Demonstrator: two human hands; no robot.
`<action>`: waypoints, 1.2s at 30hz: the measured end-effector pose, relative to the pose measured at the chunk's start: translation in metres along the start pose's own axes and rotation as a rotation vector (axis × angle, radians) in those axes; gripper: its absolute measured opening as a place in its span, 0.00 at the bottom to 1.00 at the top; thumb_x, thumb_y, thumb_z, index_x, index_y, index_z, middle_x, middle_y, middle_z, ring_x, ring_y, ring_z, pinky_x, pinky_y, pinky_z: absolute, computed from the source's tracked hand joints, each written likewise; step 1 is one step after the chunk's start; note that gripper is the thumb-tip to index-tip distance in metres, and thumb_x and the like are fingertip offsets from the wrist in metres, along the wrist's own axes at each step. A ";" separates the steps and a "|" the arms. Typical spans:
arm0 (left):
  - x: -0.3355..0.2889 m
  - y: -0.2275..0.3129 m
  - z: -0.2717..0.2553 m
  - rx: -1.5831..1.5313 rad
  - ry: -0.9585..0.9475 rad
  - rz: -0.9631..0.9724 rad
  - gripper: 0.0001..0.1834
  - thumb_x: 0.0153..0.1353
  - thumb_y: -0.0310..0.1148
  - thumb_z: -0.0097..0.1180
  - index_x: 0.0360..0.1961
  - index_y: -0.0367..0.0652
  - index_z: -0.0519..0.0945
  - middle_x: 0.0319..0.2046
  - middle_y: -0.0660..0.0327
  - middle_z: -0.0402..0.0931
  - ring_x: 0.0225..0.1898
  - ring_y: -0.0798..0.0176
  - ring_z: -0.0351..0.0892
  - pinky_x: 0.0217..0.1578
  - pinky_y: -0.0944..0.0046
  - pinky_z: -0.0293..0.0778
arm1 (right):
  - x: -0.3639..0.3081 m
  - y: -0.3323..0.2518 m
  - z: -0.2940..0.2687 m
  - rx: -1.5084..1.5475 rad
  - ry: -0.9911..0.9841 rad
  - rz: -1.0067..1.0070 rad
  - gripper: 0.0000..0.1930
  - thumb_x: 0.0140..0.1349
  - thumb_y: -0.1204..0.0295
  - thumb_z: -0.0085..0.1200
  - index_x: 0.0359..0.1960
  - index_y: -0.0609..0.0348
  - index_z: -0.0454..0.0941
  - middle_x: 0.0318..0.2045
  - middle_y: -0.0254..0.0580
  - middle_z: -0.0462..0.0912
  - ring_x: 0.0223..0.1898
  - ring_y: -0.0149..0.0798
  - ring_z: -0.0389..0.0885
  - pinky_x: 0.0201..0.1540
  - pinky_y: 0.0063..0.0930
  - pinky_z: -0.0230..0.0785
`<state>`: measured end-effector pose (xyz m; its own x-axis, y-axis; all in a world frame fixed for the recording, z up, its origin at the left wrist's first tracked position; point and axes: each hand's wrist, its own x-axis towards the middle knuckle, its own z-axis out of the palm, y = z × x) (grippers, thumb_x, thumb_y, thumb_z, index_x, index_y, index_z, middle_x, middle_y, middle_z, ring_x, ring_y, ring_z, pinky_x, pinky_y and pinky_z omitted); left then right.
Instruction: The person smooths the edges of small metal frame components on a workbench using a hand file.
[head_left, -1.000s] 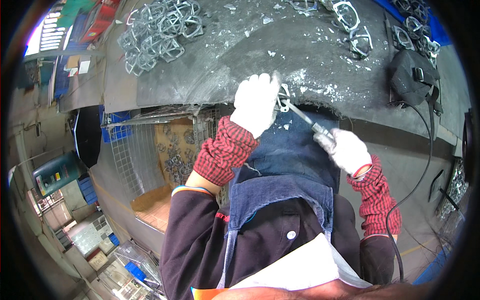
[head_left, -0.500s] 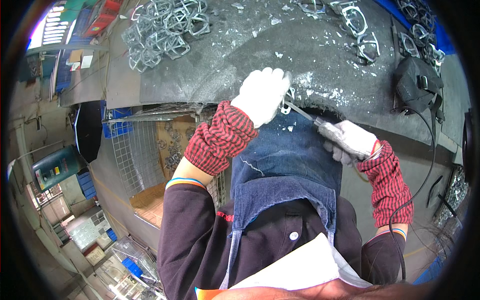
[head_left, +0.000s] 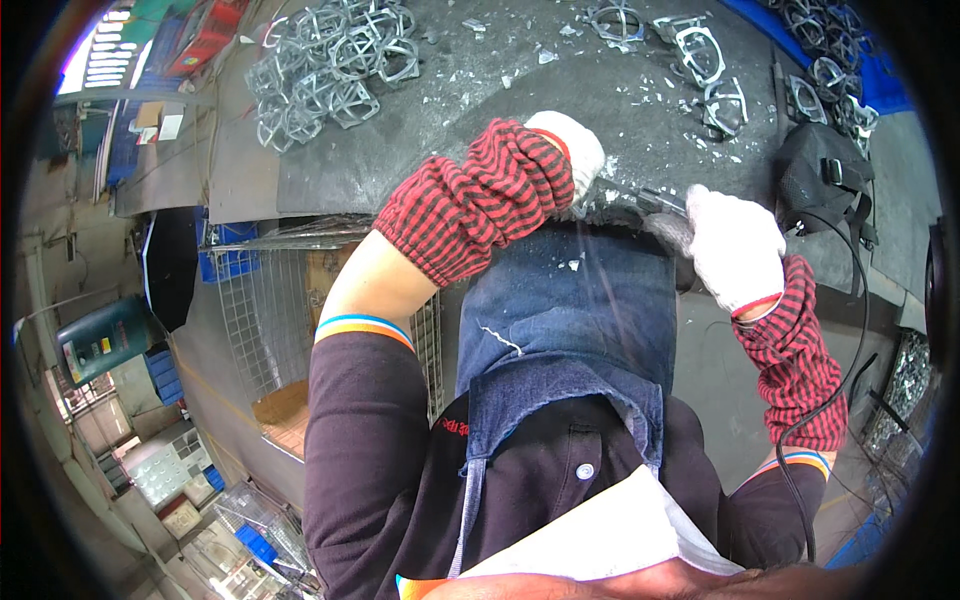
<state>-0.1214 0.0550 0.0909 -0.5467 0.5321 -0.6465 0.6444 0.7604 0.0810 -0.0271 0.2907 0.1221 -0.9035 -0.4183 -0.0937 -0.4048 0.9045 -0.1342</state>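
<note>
My left hand [head_left: 575,150], in a white glove, is turned over at the bench edge with its fingers mostly hidden. It is closed around a silvery metal part, which showed clearly half a second ago and is now almost wholly covered by the hand. My right hand [head_left: 735,245], also gloved, grips a slim hand tool that looks like a file [head_left: 655,198]. The blade points left toward my left hand and is smeared by motion, so I cannot tell whether it touches the part. A denim apron [head_left: 570,300] hangs just below both hands.
A heap of open metal frames [head_left: 335,60] lies at the far left of the grey bench [head_left: 430,150]. Several loose frames [head_left: 700,55] and metal chips lie at the far right. A black bag [head_left: 825,165] with a cable sits at right; a wire basket [head_left: 265,315] stands below left.
My left hand has rolled over and shifted slightly right, covering the metal part. My right hand has moved up and a little right, with the tool now lying flatter.
</note>
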 end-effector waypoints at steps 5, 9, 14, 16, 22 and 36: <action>-0.007 -0.003 0.013 -0.037 0.123 0.061 0.14 0.58 0.28 0.61 0.45 0.39 0.88 0.42 0.46 0.88 0.46 0.42 0.90 0.48 0.48 0.85 | -0.009 0.002 0.020 0.041 -0.136 0.052 0.26 0.70 0.45 0.61 0.36 0.62 0.82 0.27 0.57 0.86 0.33 0.60 0.89 0.39 0.51 0.80; -0.021 -0.006 0.039 -0.086 0.223 0.050 0.15 0.59 0.30 0.59 0.48 0.38 0.81 0.44 0.45 0.80 0.47 0.41 0.84 0.48 0.44 0.81 | -0.025 -0.008 0.038 0.216 -0.362 0.151 0.29 0.73 0.42 0.56 0.39 0.61 0.85 0.31 0.61 0.87 0.36 0.65 0.87 0.43 0.55 0.79; -0.042 0.005 0.069 -0.060 0.539 0.092 0.18 0.59 0.30 0.61 0.51 0.37 0.79 0.43 0.48 0.77 0.45 0.44 0.81 0.45 0.45 0.79 | -0.033 -0.022 0.046 0.944 -0.939 0.707 0.37 0.71 0.32 0.52 0.37 0.61 0.86 0.20 0.42 0.84 0.16 0.36 0.83 0.20 0.31 0.76; -0.044 0.008 0.074 -0.101 0.585 0.034 0.20 0.58 0.29 0.63 0.52 0.38 0.78 0.43 0.49 0.77 0.45 0.44 0.81 0.44 0.46 0.79 | -0.040 -0.032 0.050 1.046 -0.969 0.741 0.37 0.71 0.31 0.53 0.36 0.60 0.86 0.20 0.41 0.83 0.16 0.35 0.82 0.19 0.31 0.75; -0.044 0.006 0.083 -0.112 0.611 0.014 0.16 0.62 0.29 0.58 0.50 0.38 0.79 0.43 0.52 0.77 0.46 0.47 0.81 0.46 0.49 0.80 | -0.043 -0.029 0.060 0.912 -0.760 0.663 0.33 0.73 0.36 0.53 0.36 0.59 0.84 0.22 0.40 0.84 0.18 0.35 0.83 0.21 0.35 0.74; -0.045 0.005 0.090 -0.160 0.558 -0.028 0.30 0.57 0.28 0.63 0.62 0.37 0.75 0.46 0.50 0.76 0.49 0.46 0.80 0.48 0.48 0.79 | -0.039 -0.042 0.020 0.179 -0.155 0.182 0.28 0.70 0.41 0.60 0.38 0.58 0.82 0.29 0.57 0.85 0.36 0.62 0.87 0.40 0.53 0.78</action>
<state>-0.0453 0.0010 0.0518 -0.7896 0.5934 -0.1559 0.5602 0.8009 0.2113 0.0276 0.2675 0.1121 -0.9212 -0.2703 -0.2799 -0.1939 0.9426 -0.2718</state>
